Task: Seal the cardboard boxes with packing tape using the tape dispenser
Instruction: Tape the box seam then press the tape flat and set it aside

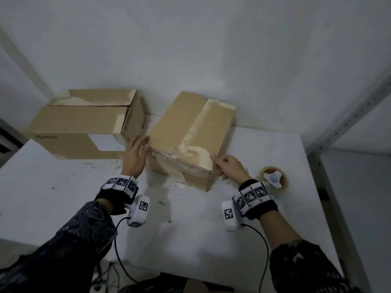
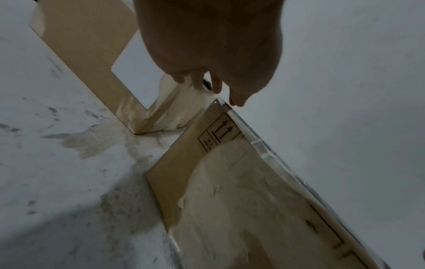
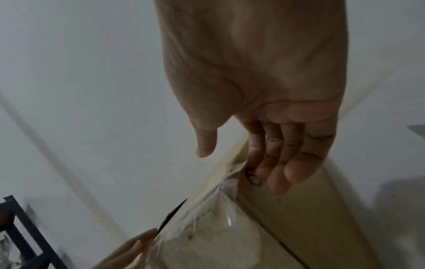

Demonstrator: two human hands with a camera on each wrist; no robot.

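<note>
Head view: left hand (image 1: pixel 135 155) flat against the near left corner of the nearer box (image 1: pixel 190 132), fingers straight and loosely spread, holding nothing. Right hand (image 1: pixel 229 167) at the opposite near corner, fingers (image 3: pixel 279 174) extended along the side wall, thumb apart, likewise gripping nothing. Between the two palms, clear tape (image 1: pixel 179 159) wrinkled over the front top edge and partly down the front face.

Judged step: smoothing tape ends onto the cardboard. Best done by pressing from the middle of the strip outward to each corner, flattening creases, keeping the box squeezed steady between both palms.

Outward, just right of the right wrist: tape roll (image 1: pixel 274 179) resting on the white table (image 1: pixel 63 197), untouched. Beyond the left hand: a second box (image 1: pixel 84 123), top seam apparently untaped, close enough to crowd the left fingers. Worn, smudged tabletop beneath; wall close behind.
</note>
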